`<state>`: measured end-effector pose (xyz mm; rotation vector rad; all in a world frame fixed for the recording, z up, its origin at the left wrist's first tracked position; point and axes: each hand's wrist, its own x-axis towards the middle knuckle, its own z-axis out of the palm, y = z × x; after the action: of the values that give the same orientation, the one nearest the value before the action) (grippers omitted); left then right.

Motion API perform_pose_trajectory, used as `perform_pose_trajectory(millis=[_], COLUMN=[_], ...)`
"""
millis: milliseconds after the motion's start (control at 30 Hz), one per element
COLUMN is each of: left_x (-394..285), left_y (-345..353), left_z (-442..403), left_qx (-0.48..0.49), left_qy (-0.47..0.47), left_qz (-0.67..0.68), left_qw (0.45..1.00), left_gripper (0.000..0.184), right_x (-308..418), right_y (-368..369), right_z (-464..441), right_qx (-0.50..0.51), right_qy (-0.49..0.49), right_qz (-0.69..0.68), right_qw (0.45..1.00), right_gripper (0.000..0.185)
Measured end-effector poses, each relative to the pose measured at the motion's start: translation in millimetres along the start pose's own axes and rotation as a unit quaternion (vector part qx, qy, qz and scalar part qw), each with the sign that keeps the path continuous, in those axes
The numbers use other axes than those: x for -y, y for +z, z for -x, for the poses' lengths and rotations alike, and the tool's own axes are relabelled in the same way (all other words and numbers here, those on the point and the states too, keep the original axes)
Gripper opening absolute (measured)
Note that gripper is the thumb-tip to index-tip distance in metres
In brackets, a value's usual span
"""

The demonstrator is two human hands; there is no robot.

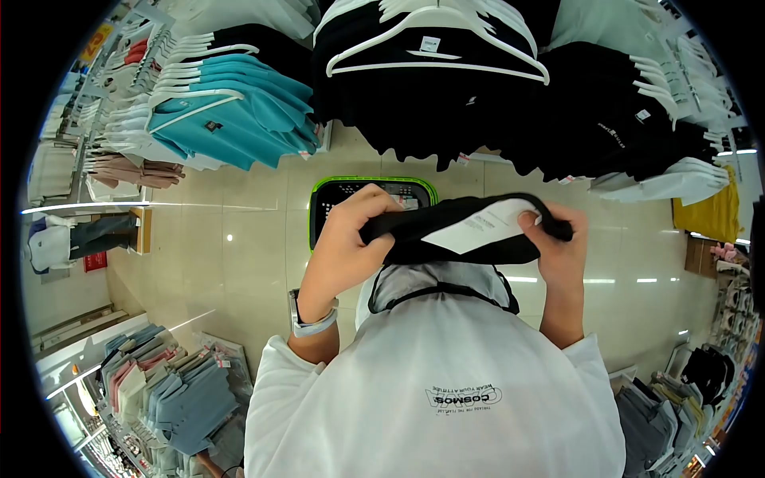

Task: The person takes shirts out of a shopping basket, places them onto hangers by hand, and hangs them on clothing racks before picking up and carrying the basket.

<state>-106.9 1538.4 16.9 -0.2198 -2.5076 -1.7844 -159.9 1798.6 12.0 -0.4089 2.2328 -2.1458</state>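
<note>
A folded black garment [414, 231] is stretched between my two hands in front of my chest. I cannot tell its exact kind. My left hand [351, 243] is closed around its left end, fingers over the top and thumb beneath. My right hand [558, 239] grips the other end, its thumb pressing near a white label [478, 226] with small print. Below and beyond the garment, on the floor, stands a black basket with a bright green rim [315, 209], partly covered by my left hand and the cloth.
Black shirts [414, 103] on white hangers face me on a rack ahead. Teal shirts [239, 103] hang to the left, and a yellow garment [705, 207] at the right. Behind me are more clothes racks [191, 398], with a person's arm [211, 464] near the lower left.
</note>
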Motion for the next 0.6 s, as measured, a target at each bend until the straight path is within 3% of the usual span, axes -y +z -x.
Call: perform_pose_trajectory(millis=[33, 133, 267, 333, 467, 567, 600], left_x=[-4.7, 5.5, -12.6, -12.6, -4.9, 11.3, 14.2], left_y=[2.5, 1.7, -11.6, -11.7, 5.1, 8.8, 10.1], left_z=[0.1, 0.7, 1.4, -2.1, -10.0, -6.7, -5.0], left_qx=[-0.01, -0.005, 0.115, 0.155, 0.097, 0.124, 0.127], left_qy=[-0.039, -0.003, -0.069, -0.056, -0.039, 0.0, 0.022], left_qz=[-0.051, -0.14, -0.01, 0.039, -0.138, -0.186, -0.185], left_qw=[0.998, 0.99, 0.991, 0.986, 0.985, 0.975, 0.974], left_gripper=[0.027, 0.022, 0.022, 0.023, 0.025, 0.026, 0.026], right_x=[-1.9, 0.9, -10.4, -18.5, -15.9, -16.9, -17.9], right_y=[0.5, -1.9, -10.4, -6.6, -5.5, -4.8, -2.8], right_z=[-0.9, -11.6, -12.0, -7.5, -1.2, -0.3, -0.1], right_qx=[-0.016, -0.016, -0.017, -0.064, -0.057, -0.076, -0.106], right_qy=[-0.001, -0.05, -0.118, -0.041, 0.082, 0.102, 0.052], right_qz=[-0.011, 0.036, 0.13, -0.036, -0.258, -0.279, -0.205], right_qw=[1.0, 0.998, 0.984, 0.996, 0.961, 0.952, 0.972], right_gripper=[0.013, 0.013, 0.013, 0.016, 0.023, 0.022, 0.021])
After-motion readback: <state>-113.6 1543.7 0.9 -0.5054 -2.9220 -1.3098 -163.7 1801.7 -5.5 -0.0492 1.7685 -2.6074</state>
